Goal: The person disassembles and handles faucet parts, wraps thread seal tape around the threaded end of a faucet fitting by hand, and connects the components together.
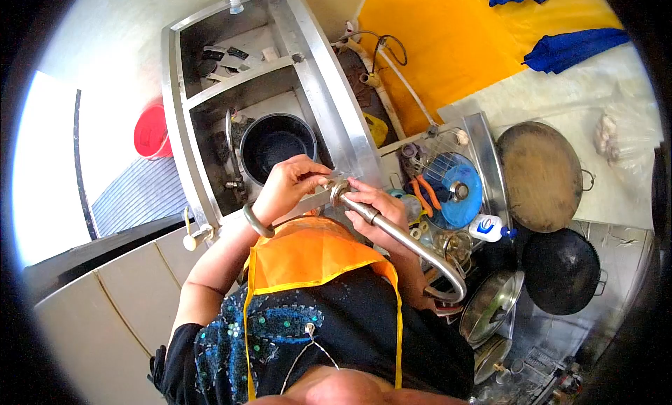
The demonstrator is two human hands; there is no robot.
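Observation:
In the head view, a metal faucet (402, 233) with a long curved spout lies across the front of my body, its fitting end toward the sink. My right hand (378, 208) is closed around the faucet near that end. With fingers pinched together, my left hand (288, 188) grips the fitting at the tip; any small part between the fingertips is too small to make out. A bangle circles the left wrist. Just beyond the left hand, a black pot (278, 147) sits in the nearer basin of the steel sink (318, 83).
A second tap (231, 150) stands in the sink beside the pot. To the right are a blue lid (458, 195), orange-handled pliers (424, 194), a white bottle (488, 228), a black wok (560, 271) and a large round brown pan (539, 175). A red bucket (150, 131) stands left.

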